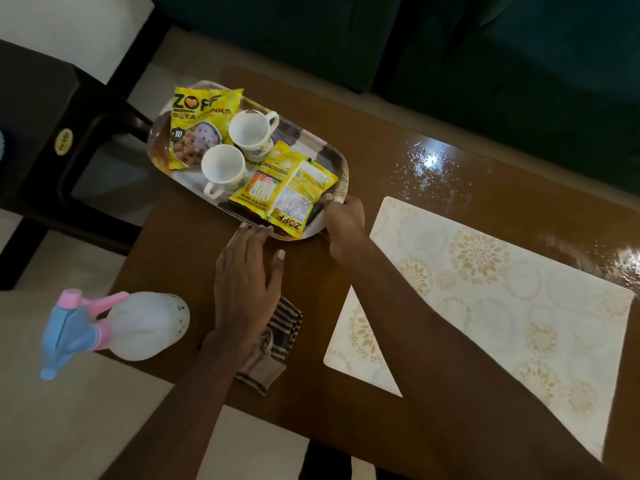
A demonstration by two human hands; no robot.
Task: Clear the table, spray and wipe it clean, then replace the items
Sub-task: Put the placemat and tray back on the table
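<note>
At the tabletop's (194, 258) far-left corner, both hands are meeting the near end of the loaded tray (332, 161).

The tray's long axis is running diagonally away from the person, up and to the left, and it is carrying two cups (221, 166) and yellow snack packets (199, 116). The right hand (343, 225) is closing on the near-right rim; the left hand (246, 271) is lying flat, fingers apart, fingertips touching the near edge, gripping nothing. The spray bottle (138, 323), striped cloth (277, 344) and placemat (502, 296) are lying nearer the person.
</note>
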